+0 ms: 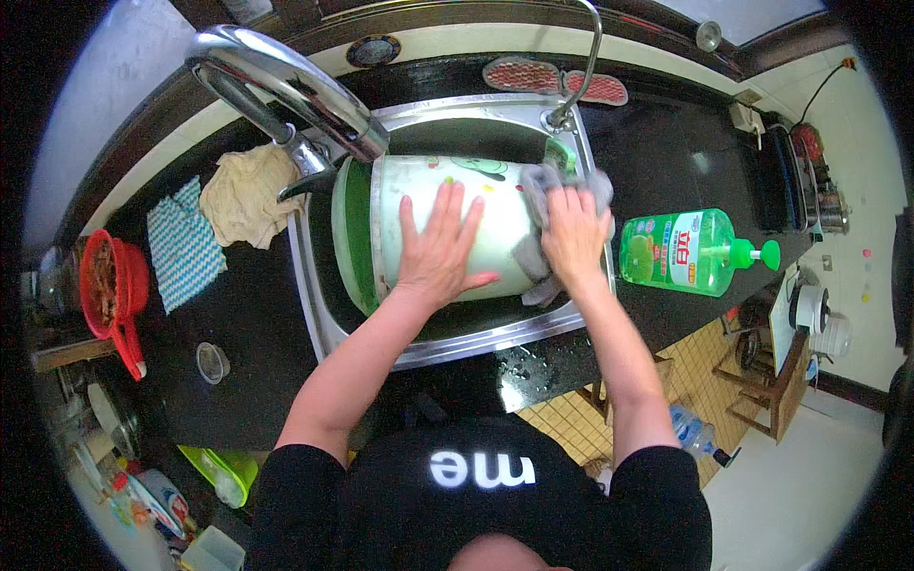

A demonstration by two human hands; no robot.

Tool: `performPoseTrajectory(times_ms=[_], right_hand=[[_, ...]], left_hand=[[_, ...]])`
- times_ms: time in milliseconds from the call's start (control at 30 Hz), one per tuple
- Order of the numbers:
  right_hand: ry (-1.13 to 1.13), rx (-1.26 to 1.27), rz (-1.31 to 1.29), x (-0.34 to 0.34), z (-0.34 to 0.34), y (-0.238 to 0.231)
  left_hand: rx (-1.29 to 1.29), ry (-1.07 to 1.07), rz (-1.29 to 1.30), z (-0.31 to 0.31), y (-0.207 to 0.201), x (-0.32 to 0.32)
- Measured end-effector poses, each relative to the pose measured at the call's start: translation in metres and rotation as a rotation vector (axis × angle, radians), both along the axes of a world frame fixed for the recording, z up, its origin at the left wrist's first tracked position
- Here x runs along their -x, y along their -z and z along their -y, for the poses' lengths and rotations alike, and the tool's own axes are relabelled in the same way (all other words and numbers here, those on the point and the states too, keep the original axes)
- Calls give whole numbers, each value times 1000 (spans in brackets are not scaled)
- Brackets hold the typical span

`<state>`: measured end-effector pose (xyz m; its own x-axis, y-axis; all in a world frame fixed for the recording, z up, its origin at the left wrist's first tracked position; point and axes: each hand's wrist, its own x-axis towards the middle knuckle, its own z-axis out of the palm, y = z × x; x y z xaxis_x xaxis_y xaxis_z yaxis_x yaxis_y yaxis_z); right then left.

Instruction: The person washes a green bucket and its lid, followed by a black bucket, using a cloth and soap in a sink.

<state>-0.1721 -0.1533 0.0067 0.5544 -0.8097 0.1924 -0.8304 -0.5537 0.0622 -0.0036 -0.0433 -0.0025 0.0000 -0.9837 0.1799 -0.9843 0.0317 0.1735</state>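
A white bin (509, 224) with a green end (352, 238) and small coloured prints lies on its side across the steel sink (428, 354). My left hand (440, 243) rests flat on the bin's side, fingers spread. At the bin's right end, my right hand (574, 233) presses a wet-looking grey cloth (541, 179) against it, fingers closed over the cloth. Part of the cloth hangs down beside my right wrist. The inside of the bin is hidden from here.
A chrome faucet (286, 86) arches over the sink's left corner; a thin spout (597, 48) rises at the back right. A green pump bottle (678, 252) lies right of the sink. Leftward are a beige cloth (248, 195), a blue-white cloth (186, 238) and a red strainer (135, 285).
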Motion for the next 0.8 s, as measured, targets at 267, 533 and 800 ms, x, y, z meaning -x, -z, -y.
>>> performPoseTrajectory(times_ms=[267, 533, 800], right_hand=[[-129, 18, 251, -64, 4, 15], [46, -51, 290, -16, -25, 16], [38, -296, 681, 45, -94, 44]], left_hand=[[-6, 25, 70, 4, 6, 2], [118, -23, 100, 1, 12, 9], [79, 70, -34, -34, -11, -13]])
